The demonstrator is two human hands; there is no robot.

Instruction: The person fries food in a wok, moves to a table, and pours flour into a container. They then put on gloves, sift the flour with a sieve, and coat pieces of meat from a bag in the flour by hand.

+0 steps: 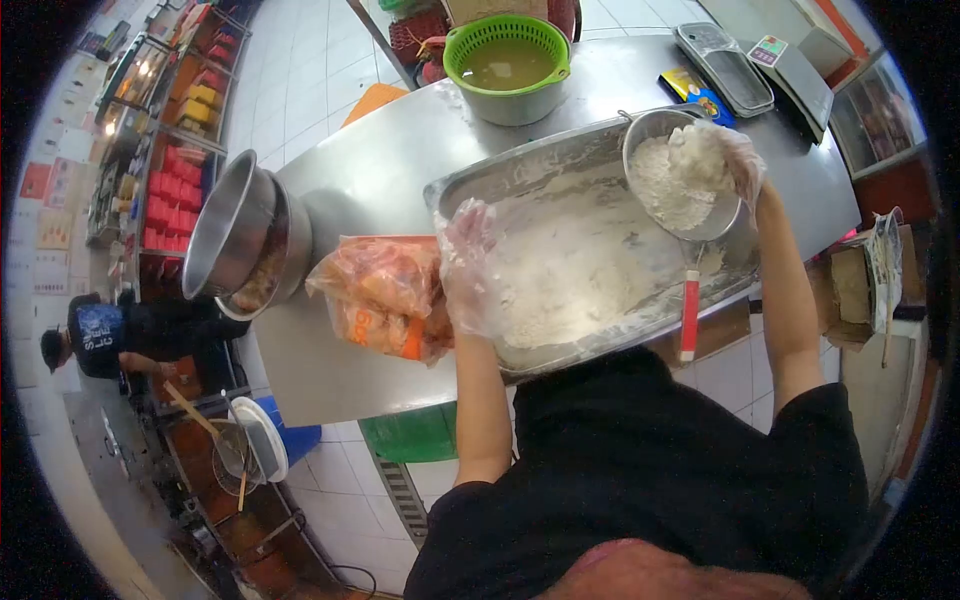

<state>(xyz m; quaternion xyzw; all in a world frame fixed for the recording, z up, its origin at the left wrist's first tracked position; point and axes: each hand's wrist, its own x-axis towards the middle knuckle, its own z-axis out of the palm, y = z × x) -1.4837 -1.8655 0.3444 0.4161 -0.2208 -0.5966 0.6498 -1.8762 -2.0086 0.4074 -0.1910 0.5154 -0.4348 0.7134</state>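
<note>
My left hand (468, 262), in a clear plastic glove, is over the left end of a large metal tray (545, 357). Its fingers reach toward the far side, with no object visible in them. Right beside it lies a plastic bag of raw meat pieces (385, 285) with orange print. Loose white flour (570, 290) covers much of the tray's floor. Across the tray's right end rests a round sieve (690, 236) with a red handle, heaped with flour. My gloved right hand (742, 165) is closed round a flour-coated lump (700, 155) above the sieve.
Behind the tray stands a pot of cloudy liquid (510, 105) with a green colander (510, 50) in it. Steel bowls (240, 225) sit at the table's left edge. A scale (795, 80) and a blue-yellow packet (697, 95) lie far right. A person (110, 335) is at left.
</note>
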